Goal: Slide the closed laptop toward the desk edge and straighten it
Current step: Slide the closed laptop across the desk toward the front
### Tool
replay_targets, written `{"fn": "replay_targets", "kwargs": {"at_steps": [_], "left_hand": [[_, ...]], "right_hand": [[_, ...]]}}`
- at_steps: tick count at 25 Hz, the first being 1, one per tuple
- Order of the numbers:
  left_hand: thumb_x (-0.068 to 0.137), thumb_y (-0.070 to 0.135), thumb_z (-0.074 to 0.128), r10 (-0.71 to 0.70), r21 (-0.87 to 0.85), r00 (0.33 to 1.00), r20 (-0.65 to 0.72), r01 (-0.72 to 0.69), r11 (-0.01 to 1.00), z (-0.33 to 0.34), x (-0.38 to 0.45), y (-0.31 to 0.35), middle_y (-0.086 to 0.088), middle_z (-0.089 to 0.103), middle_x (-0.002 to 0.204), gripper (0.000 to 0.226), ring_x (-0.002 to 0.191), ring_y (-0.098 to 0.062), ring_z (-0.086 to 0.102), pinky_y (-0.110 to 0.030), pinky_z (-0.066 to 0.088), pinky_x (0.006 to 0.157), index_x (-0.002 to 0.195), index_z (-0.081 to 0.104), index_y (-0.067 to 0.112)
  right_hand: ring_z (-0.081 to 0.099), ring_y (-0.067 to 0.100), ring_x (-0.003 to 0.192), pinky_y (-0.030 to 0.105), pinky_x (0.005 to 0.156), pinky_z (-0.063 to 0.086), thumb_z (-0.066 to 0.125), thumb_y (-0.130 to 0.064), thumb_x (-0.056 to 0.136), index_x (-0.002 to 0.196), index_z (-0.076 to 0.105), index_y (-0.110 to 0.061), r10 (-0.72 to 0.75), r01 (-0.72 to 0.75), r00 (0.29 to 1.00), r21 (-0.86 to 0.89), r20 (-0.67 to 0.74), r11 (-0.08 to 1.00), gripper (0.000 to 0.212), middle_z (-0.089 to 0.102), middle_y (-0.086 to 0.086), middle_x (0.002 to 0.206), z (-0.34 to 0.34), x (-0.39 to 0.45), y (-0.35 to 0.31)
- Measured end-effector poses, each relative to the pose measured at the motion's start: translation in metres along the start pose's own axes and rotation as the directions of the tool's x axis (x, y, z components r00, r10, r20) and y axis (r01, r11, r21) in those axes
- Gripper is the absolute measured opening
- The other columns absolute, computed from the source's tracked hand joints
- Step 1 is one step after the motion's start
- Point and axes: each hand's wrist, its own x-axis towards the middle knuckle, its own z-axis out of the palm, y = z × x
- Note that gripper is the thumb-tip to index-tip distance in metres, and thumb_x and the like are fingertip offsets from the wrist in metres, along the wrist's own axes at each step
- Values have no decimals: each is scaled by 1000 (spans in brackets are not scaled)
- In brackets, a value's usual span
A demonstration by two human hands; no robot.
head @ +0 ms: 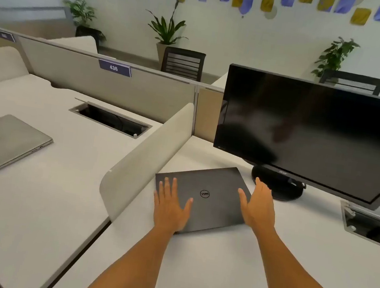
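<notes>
A closed dark grey laptop [211, 191] with a round logo lies on the white desk [214, 270], turned slightly askew, its far right corner near the monitor's foot. My left hand [171, 205] rests flat on the lid's left near part, fingers spread. My right hand [259, 207] stands on edge against the laptop's right side, fingers straight and apart, thumb over the lid. Neither hand grips anything.
A black monitor [320, 136] on a round foot [279, 184] stands just behind the laptop. A beige divider [146, 162] runs along the left. A cable hatch [373, 228] sits at right. The neighbouring desk holds a closed silver laptop [1, 143].
</notes>
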Motion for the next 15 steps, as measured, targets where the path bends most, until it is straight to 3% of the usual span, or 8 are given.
{"fn": "replay_targets", "kwargs": {"at_steps": [3,6,10,15], "left_hand": [[101,59,35,-186,3,975,124,187,982,14,-8,-13,-15,-5,169,85,155,-32,1,-48,7,124,161,-5,14],[101,52,43,-276,-146,952,130,293,945,23,-9,-17,-16,19,162,83,145,-34,28,-48,33,113,160,5,8],[99,40,55,-415,-285,907,72,418,863,23,3,-13,-19,35,148,75,133,-36,39,-49,44,102,154,21,3],[95,37,58,-603,-261,778,176,627,734,21,29,-5,-13,36,148,68,135,-33,37,-49,43,98,146,27,5]], "right_hand": [[43,31,136,42,110,38,59,-47,93,150,34,-10,64,-29,975,-162,215,986,72,43,13,150,7,3,16],[45,33,133,44,107,41,60,-48,93,151,29,-8,171,-66,910,-275,378,959,77,40,15,149,9,7,31],[46,35,131,47,105,42,61,-46,93,151,26,-8,257,-164,881,-253,397,954,78,39,17,146,13,15,34],[47,39,128,49,106,42,64,-42,93,144,34,-2,331,-284,862,-174,384,943,72,42,21,140,24,27,32]]}}
